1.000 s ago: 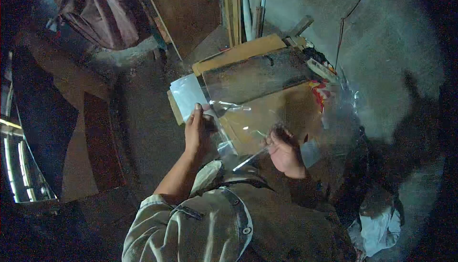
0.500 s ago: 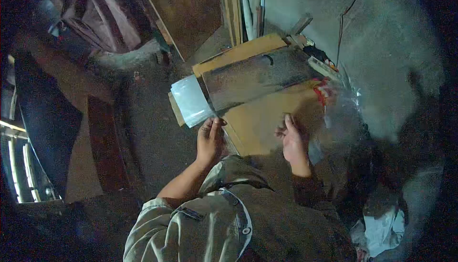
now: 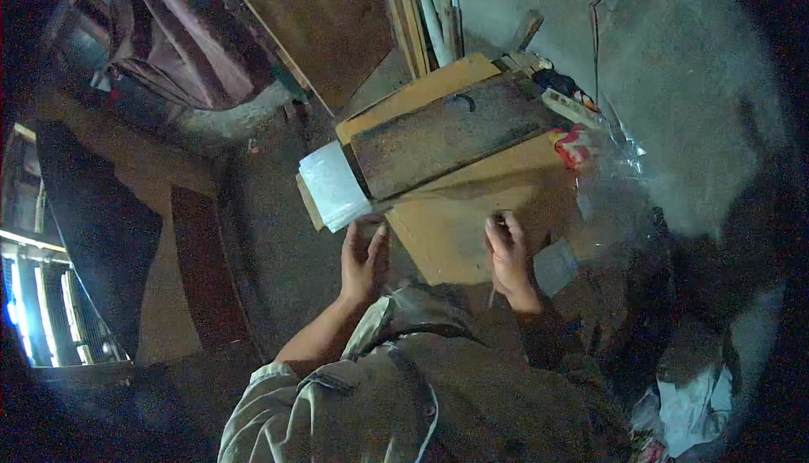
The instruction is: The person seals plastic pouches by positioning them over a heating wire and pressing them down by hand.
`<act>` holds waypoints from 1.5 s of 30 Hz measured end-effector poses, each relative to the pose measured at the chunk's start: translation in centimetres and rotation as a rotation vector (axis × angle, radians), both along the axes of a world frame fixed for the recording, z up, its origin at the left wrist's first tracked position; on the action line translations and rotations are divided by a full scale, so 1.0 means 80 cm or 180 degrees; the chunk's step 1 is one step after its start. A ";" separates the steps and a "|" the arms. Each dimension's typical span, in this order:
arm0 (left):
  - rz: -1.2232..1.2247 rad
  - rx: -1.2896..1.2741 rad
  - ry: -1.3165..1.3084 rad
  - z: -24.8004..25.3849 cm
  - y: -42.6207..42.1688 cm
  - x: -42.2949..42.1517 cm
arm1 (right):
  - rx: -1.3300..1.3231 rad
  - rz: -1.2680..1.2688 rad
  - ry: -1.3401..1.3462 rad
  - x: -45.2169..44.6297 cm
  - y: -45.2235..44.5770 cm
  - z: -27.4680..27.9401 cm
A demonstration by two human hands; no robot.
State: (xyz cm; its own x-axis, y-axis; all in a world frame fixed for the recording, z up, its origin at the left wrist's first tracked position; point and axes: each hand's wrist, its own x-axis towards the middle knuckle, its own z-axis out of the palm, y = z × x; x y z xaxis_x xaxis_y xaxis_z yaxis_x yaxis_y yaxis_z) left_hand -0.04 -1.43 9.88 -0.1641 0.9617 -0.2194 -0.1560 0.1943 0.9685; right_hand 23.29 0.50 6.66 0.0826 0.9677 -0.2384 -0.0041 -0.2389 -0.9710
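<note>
My left hand (image 3: pixel 364 256) is at the lower corner of a stack of pale plastic sheets (image 3: pixel 332 183), its thumb and fingers apart and nothing visible between them. My right hand (image 3: pixel 509 252) is over the right part of a tan board (image 3: pixel 447 240), its fingers curled together. A thin pale edge shows below that hand, too faint to tell what it is. The sheets rest at the left side of the board, beside a dark worn plank (image 3: pixel 447 139).
Behind the plank, wooden strips and pipes (image 3: pixel 438 29) lean on the wall. A red and white packet (image 3: pixel 575 149) and clear plastic (image 3: pixel 628 160) are at the right. A pale sheet (image 3: pixel 554 267) is beside my right hand. White cloth (image 3: pixel 693 412) lies lower right.
The clear plastic stretched between my hands a second ago no longer shows there. My left hand has moved down from the stack and its fingers have parted. The view has shifted slightly.
</note>
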 end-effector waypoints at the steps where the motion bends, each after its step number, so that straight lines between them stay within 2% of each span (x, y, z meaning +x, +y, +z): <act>1: 0.0012 -0.0020 -0.0006 0.001 0.004 0.001 | 0.0298 -0.0114 -0.0016 0.000 0.008 -0.005; 2: 0.0175 0.0001 -0.0066 0.002 0.011 0.002 | 0.0592 -0.0224 -0.0044 0.000 0.013 -0.007; 3: 0.0346 0.0021 -0.0133 0.005 0.018 0.003 | 0.0320 -0.0732 0.0972 -0.016 0.012 -0.009; 4: 0.0367 -0.0066 -0.0325 0.009 0.026 0.001 | 0.0307 -0.0702 0.0940 -0.020 0.020 0.003; 6: 0.0316 -0.0008 -0.0165 0.007 0.048 -0.010 | -0.0358 -0.0783 0.1048 -0.027 0.056 0.040; 7: 0.0404 0.0320 -0.0033 -0.002 0.067 -0.016 | -0.0104 -0.0408 0.0959 -0.022 0.079 0.024; 8: 0.0259 0.0156 0.0177 0.006 0.080 -0.029 | -0.0111 -0.0372 0.0926 -0.029 0.101 0.032; 9: 0.0389 0.0443 0.0255 -0.003 0.102 -0.035 | 0.0114 -0.0132 0.0795 -0.035 0.124 0.044; 12: 0.0442 0.0720 0.0098 0.006 0.161 -0.056 | 0.0439 0.0251 0.0384 -0.048 0.203 0.057; 14: 0.0531 0.0675 -0.0086 0.041 0.185 -0.061 | 0.0526 0.0398 0.0088 -0.058 0.241 0.072; 17: 0.0488 0.1006 -0.0105 0.088 0.200 -0.079 | 0.0984 0.0397 0.0406 -0.080 0.268 0.125; 19: 0.0563 0.1350 0.0099 0.105 0.204 -0.087 | 0.1711 0.0353 0.0341 -0.090 0.277 0.146; 20: 0.0571 0.1321 0.0092 0.092 0.207 -0.089 | 0.1683 0.0361 0.0333 -0.091 0.277 0.141; 22: 0.0546 0.1402 0.0639 0.054 0.206 -0.090 | 0.1592 0.0207 0.0274 -0.092 0.274 0.130; 24: 0.0390 0.1440 0.1048 0.022 0.199 -0.088 | 0.1534 0.0283 0.0373 -0.088 0.273 0.091; 26: 0.0335 0.1375 0.0913 -0.024 0.189 -0.077 | 0.0913 0.0312 0.0155 -0.080 0.264 0.050; 30: 0.0125 0.0754 0.0986 -0.110 0.191 -0.067 | 0.0732 0.0527 -0.0386 -0.069 0.276 -0.031; 31: 0.0200 0.0578 0.0388 -0.142 0.196 -0.067 | 0.0682 0.0515 -0.0489 -0.064 0.284 -0.055; 34: -0.0103 0.0226 0.0234 -0.155 0.207 -0.079 | 0.0284 0.0661 -0.0675 -0.063 0.297 -0.068; 36: -0.0258 0.0442 0.1633 -0.140 0.216 -0.082 | 0.0951 0.0704 -0.1352 -0.060 0.315 -0.104; 37: -0.0356 -0.0119 0.1020 -0.124 0.227 -0.085 | 0.0667 0.0673 -0.1688 -0.073 0.314 -0.081; 38: -0.0356 -0.0153 0.1012 -0.129 0.231 -0.085 | 0.0634 0.0688 -0.1689 -0.070 0.321 -0.092; 40: -0.0540 0.0073 0.1818 -0.127 0.236 -0.086 | 0.0795 0.0764 -0.2003 -0.071 0.335 -0.105; 41: -0.0542 0.0045 0.1815 -0.121 0.234 -0.086 | 0.0570 0.0711 -0.1862 -0.079 0.332 -0.092; 42: -0.0659 -0.0071 0.2214 -0.112 0.229 -0.086 | 0.0541 0.0729 -0.1860 -0.078 0.334 -0.099; 44: -0.0787 -0.0213 0.2609 -0.095 0.219 -0.082 | 0.1006 0.0652 -0.2484 -0.076 0.339 -0.115; 45: -0.0864 -0.0085 0.3347 -0.092 0.212 -0.076 | 0.0980 0.0670 -0.2484 -0.076 0.340 -0.120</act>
